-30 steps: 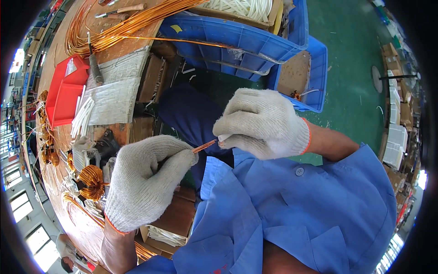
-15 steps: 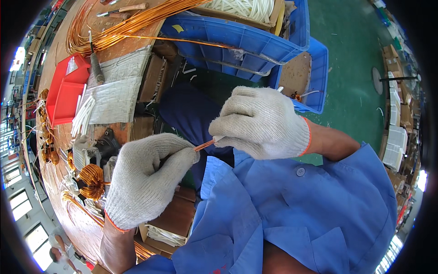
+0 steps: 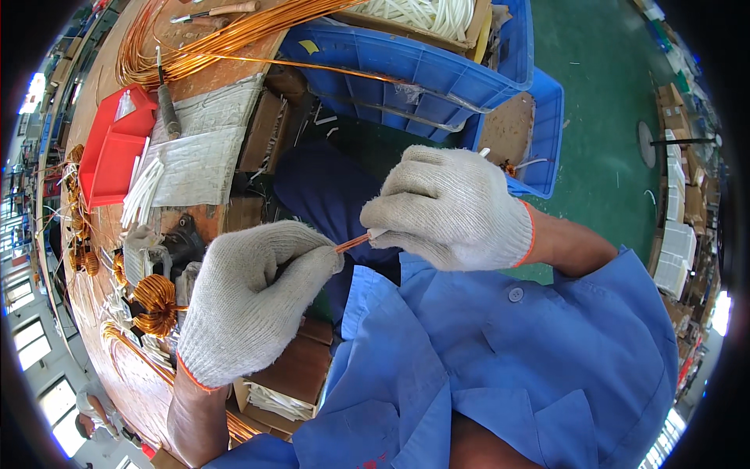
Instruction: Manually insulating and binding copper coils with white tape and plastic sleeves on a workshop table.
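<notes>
Both my hands wear off-white knit gloves with orange cuffs, held close together in front of my blue shirt. My left hand [image 3: 250,301] is closed, pinching a few thin copper wires [image 3: 351,243] between thumb and fingers. Only a short stretch of the wires shows in the gap between the hands. At their other end, my right hand [image 3: 449,207] is closed in a pinch on a small white piece [image 3: 376,233], which looks like a bit of sleeving. Most of it is hidden by the fingers.
On the wooden bench at left are a red bin [image 3: 117,152], white tubes [image 3: 143,191], a screwdriver-like tool [image 3: 167,111] and a copper-wound coil [image 3: 155,303]. A long copper wire bundle [image 3: 226,43] crosses the bench's far end. Blue crates [image 3: 406,66] stand ahead.
The hands keep the same pinches on the wires and the white piece. Both have shifted only very slightly, and the view has moved a little.
</notes>
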Motion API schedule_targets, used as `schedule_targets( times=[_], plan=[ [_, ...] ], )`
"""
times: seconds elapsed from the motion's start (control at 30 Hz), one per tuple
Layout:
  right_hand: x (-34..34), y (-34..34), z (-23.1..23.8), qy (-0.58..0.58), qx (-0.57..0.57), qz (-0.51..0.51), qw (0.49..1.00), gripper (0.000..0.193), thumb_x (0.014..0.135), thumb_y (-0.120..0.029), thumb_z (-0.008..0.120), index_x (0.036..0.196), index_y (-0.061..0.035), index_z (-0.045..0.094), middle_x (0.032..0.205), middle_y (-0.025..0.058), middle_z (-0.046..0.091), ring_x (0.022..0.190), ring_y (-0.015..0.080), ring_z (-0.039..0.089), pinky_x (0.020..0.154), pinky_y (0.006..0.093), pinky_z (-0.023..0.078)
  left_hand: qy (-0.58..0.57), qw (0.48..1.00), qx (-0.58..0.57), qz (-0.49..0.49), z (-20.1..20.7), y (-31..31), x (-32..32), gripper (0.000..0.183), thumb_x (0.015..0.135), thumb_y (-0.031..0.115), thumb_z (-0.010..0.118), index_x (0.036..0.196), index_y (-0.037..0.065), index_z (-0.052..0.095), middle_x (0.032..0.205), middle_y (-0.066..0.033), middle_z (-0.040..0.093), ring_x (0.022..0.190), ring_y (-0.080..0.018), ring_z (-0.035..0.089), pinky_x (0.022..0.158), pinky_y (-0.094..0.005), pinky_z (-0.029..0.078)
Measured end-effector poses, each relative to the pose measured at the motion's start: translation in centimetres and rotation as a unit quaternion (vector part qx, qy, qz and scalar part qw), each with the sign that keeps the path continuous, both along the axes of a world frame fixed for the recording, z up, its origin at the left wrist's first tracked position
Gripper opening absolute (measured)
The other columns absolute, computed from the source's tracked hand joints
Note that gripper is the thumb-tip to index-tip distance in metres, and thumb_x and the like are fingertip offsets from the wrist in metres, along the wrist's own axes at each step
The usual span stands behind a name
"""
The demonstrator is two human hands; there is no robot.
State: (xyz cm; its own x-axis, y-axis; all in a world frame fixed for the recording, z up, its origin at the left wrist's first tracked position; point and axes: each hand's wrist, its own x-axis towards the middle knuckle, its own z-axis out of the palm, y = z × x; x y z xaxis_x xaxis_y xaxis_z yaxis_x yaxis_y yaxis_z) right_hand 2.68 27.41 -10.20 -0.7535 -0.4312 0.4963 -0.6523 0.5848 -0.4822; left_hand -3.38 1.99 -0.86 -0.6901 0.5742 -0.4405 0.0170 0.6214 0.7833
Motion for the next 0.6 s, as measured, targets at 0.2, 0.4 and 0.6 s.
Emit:
schedule_targets(
  times=[0.2, 0.4, 0.6],
  plan=[
    [0.5, 0.1, -0.2, -0.009, -0.025, -0.040, 0.999, 0.030, 0.081, -0.021, 0.093, 0.106, -0.0120, 0.079, 0.093, 0.0028, 0.068, 0.076, 0.0219, 0.070, 0.058, 0.0361, 0.054, -0.001, 1.000, 0.005, -0.005, -0.2, -0.2, 0.0, 0.020, 0.102, 0.013, 0.076, 0.106, -0.007, 0.081, 0.083, -0.0086, 0.078, 0.075, -0.0068, 0.067, 0.066, -0.0284, 0.054],
    [-0.4, -1.0, -0.9, 0.069, -0.016, 0.003, 0.997, 0.024, 0.084, -0.023, 0.086, 0.104, -0.0144, 0.076, 0.093, 0.0023, 0.068, 0.079, 0.0227, 0.073, 0.055, 0.0366, 0.058, -0.061, 0.998, -0.022, 0.007, 0.6, 0.5, -0.3, 0.019, 0.102, 0.009, 0.072, 0.103, -0.007, 0.081, 0.080, -0.0056, 0.075, 0.069, -0.0044, 0.061, 0.060, -0.0252, 0.048],
    [0.0, 0.5, -0.8, -0.019, -0.051, 0.038, 0.998, 0.032, 0.088, -0.027, 0.086, 0.112, -0.0103, 0.075, 0.093, 0.0048, 0.067, 0.070, 0.0245, 0.071, 0.054, 0.0362, 0.056, -0.019, 1.000, 0.014, 0.012, 0.4, 0.2, 0.2, 0.018, 0.103, 0.007, 0.069, 0.104, -0.008, 0.080, 0.080, -0.0039, 0.074, 0.066, -0.0038, 0.060, 0.057, -0.0235, 0.045]
  ],
)
